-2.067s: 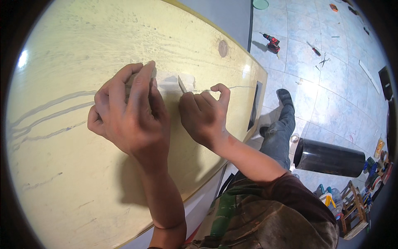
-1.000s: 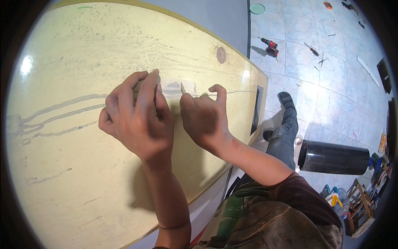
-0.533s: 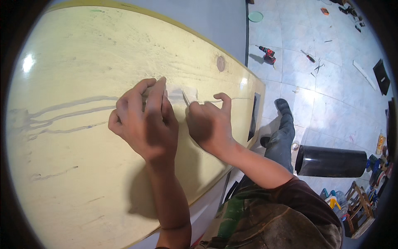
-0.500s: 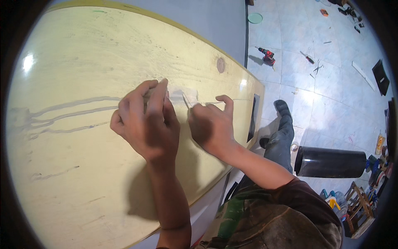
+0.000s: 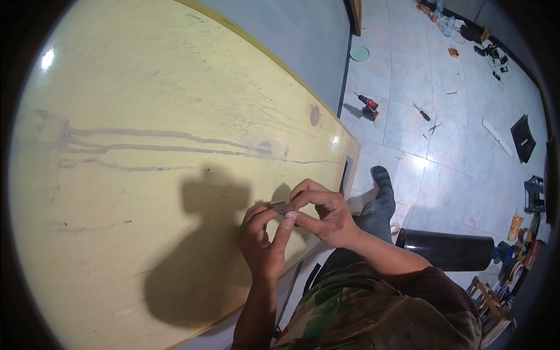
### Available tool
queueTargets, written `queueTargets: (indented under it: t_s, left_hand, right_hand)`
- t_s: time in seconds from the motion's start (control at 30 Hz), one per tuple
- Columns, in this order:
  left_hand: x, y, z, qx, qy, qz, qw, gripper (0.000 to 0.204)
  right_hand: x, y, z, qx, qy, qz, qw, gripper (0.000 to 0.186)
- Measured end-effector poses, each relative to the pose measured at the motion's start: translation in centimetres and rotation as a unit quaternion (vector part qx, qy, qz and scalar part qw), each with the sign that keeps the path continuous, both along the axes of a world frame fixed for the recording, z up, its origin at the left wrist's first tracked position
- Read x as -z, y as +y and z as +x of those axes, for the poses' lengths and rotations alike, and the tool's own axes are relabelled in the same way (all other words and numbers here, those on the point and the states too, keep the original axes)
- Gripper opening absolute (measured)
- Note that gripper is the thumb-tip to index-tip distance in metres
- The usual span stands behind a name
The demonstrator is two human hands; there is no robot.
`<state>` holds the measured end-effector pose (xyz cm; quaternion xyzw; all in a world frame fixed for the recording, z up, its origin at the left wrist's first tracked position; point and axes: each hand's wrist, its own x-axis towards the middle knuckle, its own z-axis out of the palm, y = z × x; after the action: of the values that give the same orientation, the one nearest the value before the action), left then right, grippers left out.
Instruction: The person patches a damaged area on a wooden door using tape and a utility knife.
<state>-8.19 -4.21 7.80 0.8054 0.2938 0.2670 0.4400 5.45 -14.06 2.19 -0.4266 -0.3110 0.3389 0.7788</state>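
Note:
Both my hands are raised over the near edge of a large pale yellow panel (image 5: 105, 201). Between my left hand (image 5: 262, 242) and my right hand (image 5: 331, 217) is a small, flat grey piece (image 5: 281, 206), pinched by the fingertips of both. Its exact kind is too small to make out. Wavy grey filler-like lines (image 5: 169, 136) run across the panel beyond my hands, ending near a smeared grey patch (image 5: 265, 147). A dark round knot-like mark (image 5: 315, 115) sits toward the panel's far right.
A red and black cordless drill (image 5: 368, 107), a screwdriver (image 5: 422, 112) and scissors (image 5: 433, 126) lie on the tiled floor (image 5: 411, 76). A black cylinder (image 5: 446, 249) rests to my right. Beyond it are tape rolls (image 5: 513, 271) and a wooden stool (image 5: 489, 309).
Both hands have drawn back from the grey lines toward me and come together, now pinching the grey piece between them. The view has shifted, baring the lines and patch the hands covered.

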Motion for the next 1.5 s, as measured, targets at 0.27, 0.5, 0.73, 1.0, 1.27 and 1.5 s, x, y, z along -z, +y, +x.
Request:
queueTargets:
  t_s: [0.27,0.5,0.73,1.0,1.27,1.5]
  left_hand:
    - [-0.3,-0.4,-3.1,-0.043,-0.070,-0.025,0.996,0.010]
    - [-3.3,-0.3,-3.7,-0.056,-0.108,0.032,0.992,0.007]
    - [-2.8,1.0,-5.2,0.030,-0.077,0.071,0.994,0.014]
    - [-2.3,1.5,-5.3,0.050,-0.024,0.152,0.987,0.017]
    - [-2.3,1.8,-5.0,0.062,-0.019,0.163,0.984,0.016]
    - [-2.3,1.8,-5.1,0.065,-0.022,0.167,0.984,0.017]
  right_hand:
    - [-2.1,1.3,3.6,-0.177,-0.113,0.064,0.976,0.013]
    - [2.1,6.3,8.0,0.132,-0.076,-0.126,0.980,0.029]
    - [4.1,9.3,5.7,0.098,0.050,-0.118,0.987,0.024]
    - [4.5,10.1,5.4,0.081,0.073,-0.088,0.990,0.017]
    - [5.3,10.3,4.8,0.108,0.036,-0.074,0.991,0.018]
    - [5.5,10.6,4.4,0.201,-0.061,-0.055,0.976,0.018]
